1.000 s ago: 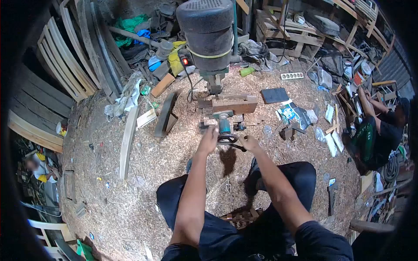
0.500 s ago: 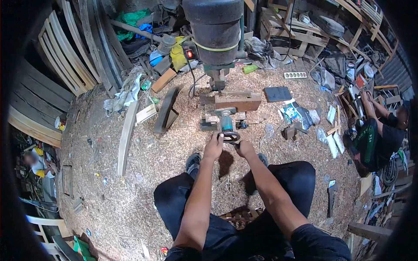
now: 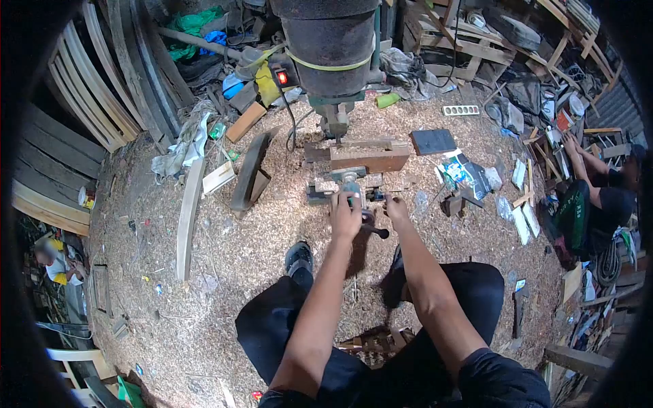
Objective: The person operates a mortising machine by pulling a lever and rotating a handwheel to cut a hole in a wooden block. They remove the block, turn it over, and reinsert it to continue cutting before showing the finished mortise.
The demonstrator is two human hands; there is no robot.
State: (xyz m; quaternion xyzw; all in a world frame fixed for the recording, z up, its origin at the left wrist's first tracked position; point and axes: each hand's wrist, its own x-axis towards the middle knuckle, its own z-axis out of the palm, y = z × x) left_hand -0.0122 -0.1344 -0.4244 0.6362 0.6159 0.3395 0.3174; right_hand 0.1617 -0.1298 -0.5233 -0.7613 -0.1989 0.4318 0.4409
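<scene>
My left hand (image 3: 346, 216) is closed on the machine's vise, at the green part behind the round handwheel (image 3: 368, 217). To its right, my right hand (image 3: 396, 207) has its fingers bent at a small dark lever (image 3: 378, 195) on the vise's side; its exact grip is too small to make out. A reddish-brown wooden block (image 3: 369, 161) lies clamped across the vise, just under the tool tip of the large dark drilling machine (image 3: 326, 54). A red switch (image 3: 282, 77) glows on the machine's left side.
Wood shavings cover the ground (image 3: 272, 251). Left of the machine lie a dark curved beam (image 3: 253, 170) and a long pale board (image 3: 189, 224). A black flat box (image 3: 433, 142) and a power strip (image 3: 460, 110) are at the right. One person sits far right, another far left.
Both hands have left the handwheel's rim. My left hand has moved forward onto the vise, my right hand forward and right to the side lever. The wheel has turned, and the view has shifted slightly.
</scene>
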